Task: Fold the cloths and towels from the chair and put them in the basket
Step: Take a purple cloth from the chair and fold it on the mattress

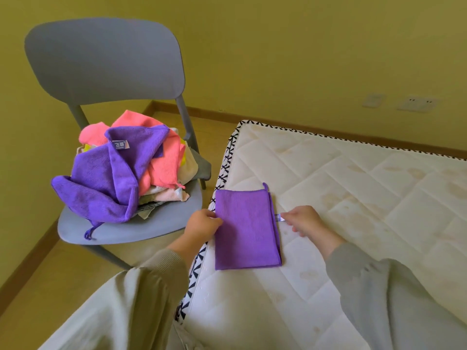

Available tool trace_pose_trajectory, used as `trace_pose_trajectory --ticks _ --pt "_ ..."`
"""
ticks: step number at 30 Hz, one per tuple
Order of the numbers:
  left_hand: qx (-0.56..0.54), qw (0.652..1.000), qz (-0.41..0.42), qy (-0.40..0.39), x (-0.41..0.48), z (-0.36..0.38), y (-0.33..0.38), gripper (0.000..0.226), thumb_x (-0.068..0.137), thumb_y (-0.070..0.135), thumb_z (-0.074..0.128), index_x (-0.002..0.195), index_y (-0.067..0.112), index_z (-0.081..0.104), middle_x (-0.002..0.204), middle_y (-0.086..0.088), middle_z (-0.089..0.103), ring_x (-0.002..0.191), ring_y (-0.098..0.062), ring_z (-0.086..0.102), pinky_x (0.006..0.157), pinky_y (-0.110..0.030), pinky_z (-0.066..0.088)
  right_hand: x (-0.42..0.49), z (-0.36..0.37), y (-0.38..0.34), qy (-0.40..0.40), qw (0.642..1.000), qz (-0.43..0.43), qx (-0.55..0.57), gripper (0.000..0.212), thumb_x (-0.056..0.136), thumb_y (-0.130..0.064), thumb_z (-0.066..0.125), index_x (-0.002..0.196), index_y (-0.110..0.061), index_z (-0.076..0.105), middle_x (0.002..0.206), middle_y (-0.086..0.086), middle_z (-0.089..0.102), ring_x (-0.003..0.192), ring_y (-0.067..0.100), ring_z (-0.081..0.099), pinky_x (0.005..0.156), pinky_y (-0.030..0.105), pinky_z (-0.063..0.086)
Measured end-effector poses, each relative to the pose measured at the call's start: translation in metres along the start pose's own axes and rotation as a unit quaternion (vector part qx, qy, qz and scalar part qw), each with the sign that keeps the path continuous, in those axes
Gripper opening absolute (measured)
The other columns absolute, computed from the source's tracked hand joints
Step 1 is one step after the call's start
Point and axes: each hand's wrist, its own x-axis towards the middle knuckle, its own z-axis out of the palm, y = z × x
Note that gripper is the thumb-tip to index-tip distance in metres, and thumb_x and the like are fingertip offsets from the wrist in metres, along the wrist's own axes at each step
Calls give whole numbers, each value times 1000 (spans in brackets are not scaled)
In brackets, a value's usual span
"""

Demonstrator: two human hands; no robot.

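Folding is under way on the purple cloth [246, 228], which lies flat as a tall rectangle on the corner of the bare mattress [353, 185], its left edge just at the mattress border; the left hand [203, 224] has its fingers [216, 221] curled onto that left edge and seems to pinch it, while the right hand [303, 221] pinches the small white label [278, 217] sticking out of the cloth's right edge, thumb and forefinger closed on it and the other fingers loosely curled; the cloth looks already doubled, since a second layer shows along its right side and a hanging loop [264, 185] peeks out at the far right corner; the sensible next fold, as a judgement, is end to end, so the piece turns out compact enough for the basket, which is not in view; to do it well the person should grip both layers at each side rather than the label alone, because a pull on the label could drag one layer askew; corners should be matched before the crease is pressed flat with an open palm; the chair [106, 61] just beside the mattress carries a heap of purple, pink and pale cloths [121, 168] not yet folded, so most of the task lies ahead.
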Motion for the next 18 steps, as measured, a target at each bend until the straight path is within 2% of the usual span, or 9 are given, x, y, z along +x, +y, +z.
trace_pose_trajectory --ticks 2,3,6,8,10,12,15,17,18 --pt "-69 997 -37 -16 4 -2 -3 11 86 12 61 75 9 61 43 0 48 44 -20 44 43 -22 40 2 -3 2 -10 994 62 86 19 88 -21 62 81 -4 57 69 8 54 49 21 47 44 22 31" --pt "-93 994 -58 -26 5 -3 -2 10 87 12 61 78 7 61 44 -1 50 40 -18 46 40 -20 37 2 -4 1 -17 991 82 109 20 88 -22 62 85 -3 58 68 8 54 47 20 47 42 21 31" --pt "-161 980 -103 -47 9 -4 3 13 88 9 61 80 6 51 68 -9 50 33 -13 55 38 -19 35 3 -1 -4 -44 985 104 128 24 88 -23 65 85 -2 55 64 11 53 39 17 46 36 17 30" --pt "-224 963 -133 -63 13 -2 8 18 89 5 61 81 6 45 71 -10 45 34 -14 59 33 -16 33 6 1 -10 -69 983 106 135 24 86 -22 68 81 -2 54 62 12 53 34 14 47 33 16 30" --pt "-278 946 -151 -73 16 1 13 18 89 1 60 91 4 42 72 -8 44 36 -17 61 30 -13 34 7 3 -16 -98 977 113 152 23 85 -18 70 82 -2 53 63 12 53 31 11 47 32 16 32" --pt "-318 930 -168 -77 19 2 15 20 89 -1 59 101 2 43 80 -10 49 39 -19 63 33 -15 41 9 6 -20 -133 965 131 182 19 85 -13 69 77 -5 54 61 8 50 29 7 46 31 15 33" --pt "-353 911 -188 -97 20 0 17 17 92 -2 54 106 -1 44 95 -15 53 42 -21 65 32 -19 45 10 8 -28 -173 946 164 221 18 88 -5 63 72 -7 54 43 0 51 29 3 48 31 12 36" --pt "-365 905 -192 -108 20 0 19 16 94 -4 50 108 -2 43 94 -15 53 43 -23 65 33 -19 46 12 10 -30 -176 939 173 239 18 90 1 57 74 -4 53 40 2 53 31 4 52 32 11 40" --pt "-370 902 -194 -106 20 0 20 15 94 -4 49 108 -2 42 91 -15 52 43 -24 65 34 -21 48 13 12 -31 -171 935 175 255 16 91 5 54 75 0 52 46 6 56 33 7 56 33 13 43"
